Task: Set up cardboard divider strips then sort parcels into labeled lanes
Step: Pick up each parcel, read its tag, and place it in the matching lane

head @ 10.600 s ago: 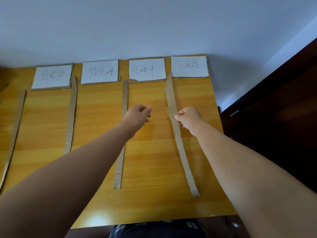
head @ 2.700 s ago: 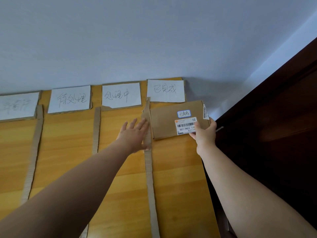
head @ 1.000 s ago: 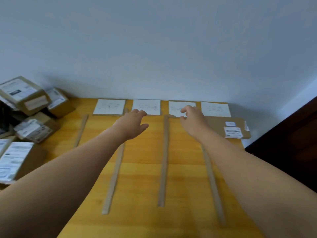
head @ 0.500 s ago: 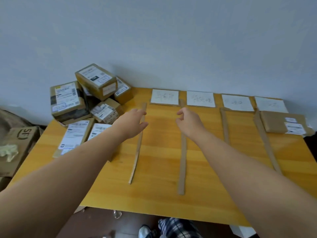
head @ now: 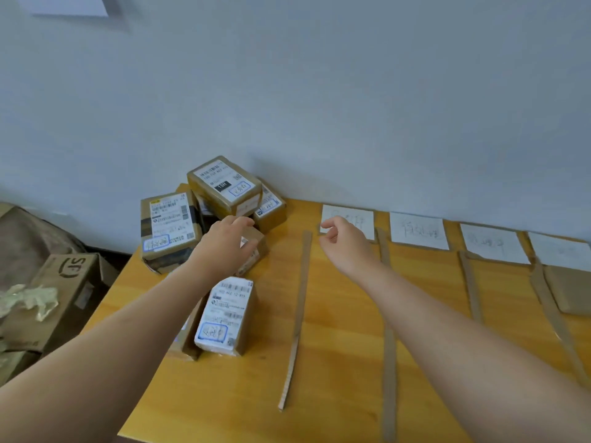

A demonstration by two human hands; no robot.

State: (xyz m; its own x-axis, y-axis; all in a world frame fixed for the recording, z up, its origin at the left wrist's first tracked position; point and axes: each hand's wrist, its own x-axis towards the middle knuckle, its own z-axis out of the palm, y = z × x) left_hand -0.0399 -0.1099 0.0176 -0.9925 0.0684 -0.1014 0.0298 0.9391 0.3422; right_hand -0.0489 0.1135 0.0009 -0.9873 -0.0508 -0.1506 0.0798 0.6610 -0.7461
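Left hand point(head: 228, 241) reaches over the parcel pile at the left end of the desk point(head: 335, 362), fingers loosely spread above a small brown parcel point(head: 252, 251); contact cannot be confirmed, nothing clearly gripped. Right hand point(head: 347, 243) hovers over the first lane, fingers half curled, holding nothing.

Parcel pile: one box point(head: 224, 185) on top by the wall, a larger box point(head: 169, 228) to its left, a labelled parcel point(head: 225, 316) lying nearest the camera. Left forearm hides part of the pile.

Four divider strips lie lengthwise on the desk: first strip point(head: 299, 314), second strip point(head: 388, 346), third strip point(head: 470, 286), fourth strip point(head: 556, 318). White lane labels point(head: 417, 231) sit along the wall edge; writing blurred. One flat parcel point(head: 569, 289) lies in the rightmost lane, touching the fourth strip.

Off the desk, left: an open carton point(head: 64, 295) with crumpled paper point(head: 28, 300).
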